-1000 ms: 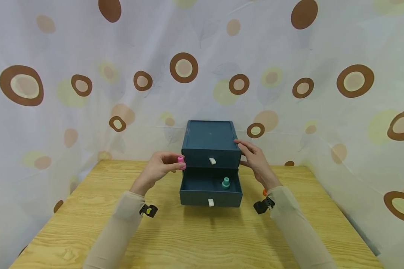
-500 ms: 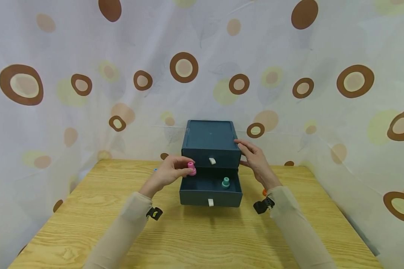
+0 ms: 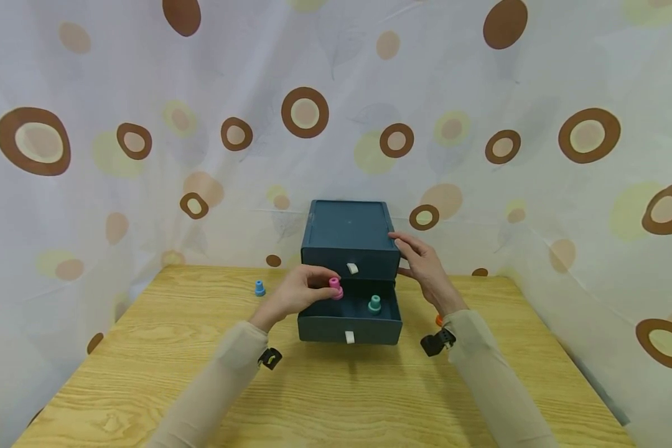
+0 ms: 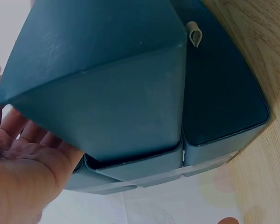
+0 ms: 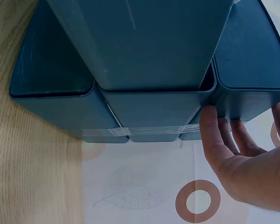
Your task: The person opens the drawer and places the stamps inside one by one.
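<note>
Left hand [image 3: 299, 292]: grip pinches pink piece [image 3: 335, 288] over open lower drawer [image 3: 348, 328] (teal piece [image 3: 374, 303] inside).
Right hand [image 3: 422, 264]: relaxed grip steadies box [image 3: 350, 233].

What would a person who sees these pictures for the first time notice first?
Most striking is the dark blue drawer box at the middle of the wooden table, with its lower drawer pulled open. The left hand pinches a pink peg over this drawer, where a teal peg already stands, while the right hand rests on the box's right side. A small blue peg stands alone on the table to the left.
</note>
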### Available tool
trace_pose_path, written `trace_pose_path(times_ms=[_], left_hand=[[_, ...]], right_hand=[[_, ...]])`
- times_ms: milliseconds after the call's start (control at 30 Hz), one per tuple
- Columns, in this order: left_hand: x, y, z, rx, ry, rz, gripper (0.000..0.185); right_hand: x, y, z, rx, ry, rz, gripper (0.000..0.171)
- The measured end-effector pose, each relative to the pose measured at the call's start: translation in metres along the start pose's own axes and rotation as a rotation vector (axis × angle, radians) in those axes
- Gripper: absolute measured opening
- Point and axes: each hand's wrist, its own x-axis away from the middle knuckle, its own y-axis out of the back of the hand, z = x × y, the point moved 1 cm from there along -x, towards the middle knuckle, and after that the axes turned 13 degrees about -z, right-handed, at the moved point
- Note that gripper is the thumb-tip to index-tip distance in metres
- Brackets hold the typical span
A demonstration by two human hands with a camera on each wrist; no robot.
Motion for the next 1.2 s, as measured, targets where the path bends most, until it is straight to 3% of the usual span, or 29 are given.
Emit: trace_pose_path(times_ms=[167,400,867,1200], left_hand=[[-0.004,-0.006,-0.002,-0.035,-0.015,0.018,0.033],[-0.009,-0.017,-0.002,-0.168,-0.072,0.011,0.030],[-0.021,-0.033,-0.004,-0.323,-0.098,0.133,0.029],[-0.028,-0.040,-0.001,-0.373,-0.121,0.209,0.025]], right_hand=[[0.000,0.000,0.000,-0.003,0.003,0.005,0.052],[0.001,0.002,-0.001,-0.006,-0.002,-0.004,0.053],[0.001,-0.001,0.001,-0.008,0.000,0.001,0.051],[0.000,-0.001,0.000,0.002,0.009,0.000,0.052]])
